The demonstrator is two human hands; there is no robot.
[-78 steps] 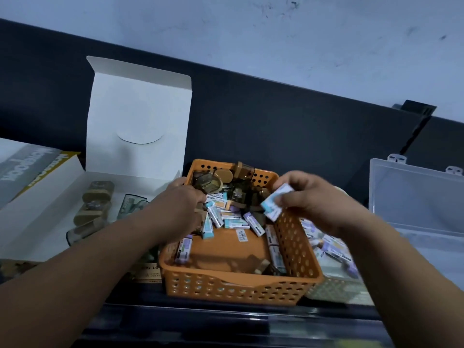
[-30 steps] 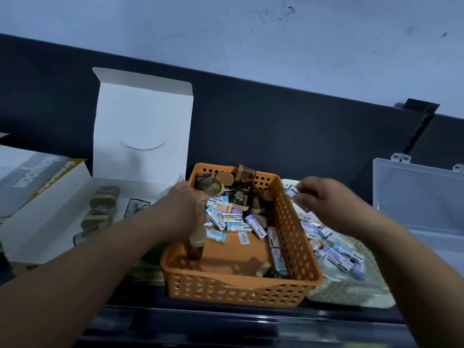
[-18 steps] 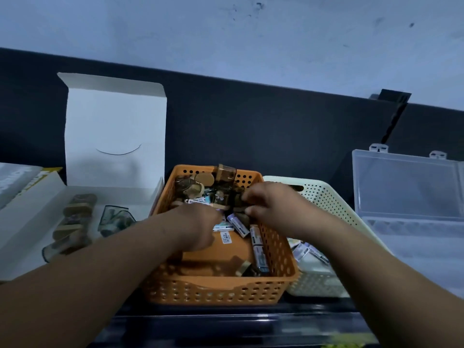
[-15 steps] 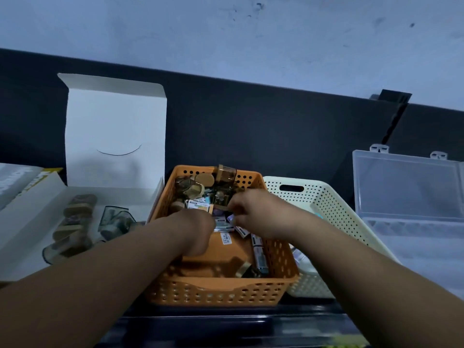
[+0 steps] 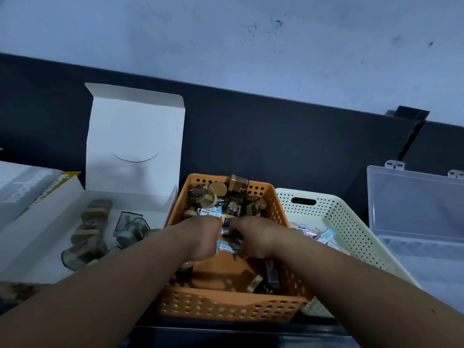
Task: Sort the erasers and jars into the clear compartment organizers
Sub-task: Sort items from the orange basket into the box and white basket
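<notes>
Because both hands are crowded into the middle of the orange basket (image 5: 226, 301), the likeliest slip is a mixed grab: erasers (image 5: 210, 211) and small brown jars (image 5: 200, 197) lie jumbled together at the far end, and fingers closing blind could lift one of each or knock a jar over the low rim. The left hand (image 5: 200, 241) is curled knuckles-up over the heap; whether it grips anything I cannot tell, since its fingers are hidden beneath it. The right hand (image 5: 253, 238) is curled too, with wrapped erasers showing just at and under its fingertips, yet a firm hold cannot be confirmed. A second risk is misplacement: the cream basket (image 5: 351, 222) sits touching the orange one on the right and already holds several erasers, while jars rest in the open white box (image 5: 50, 234) to the left (neither looks like a clear organizer). The clear compartment organizer (image 5: 414, 217) stands well apart at the far right with its lid up, so a carry there crosses the cream basket, and a loose pinch could drop an eraser short.

As for position, the remaining erasers lie directly between and beneath the two hands, touching them; the jars sit just beyond the knuckles, against the basket's far wall.
</notes>
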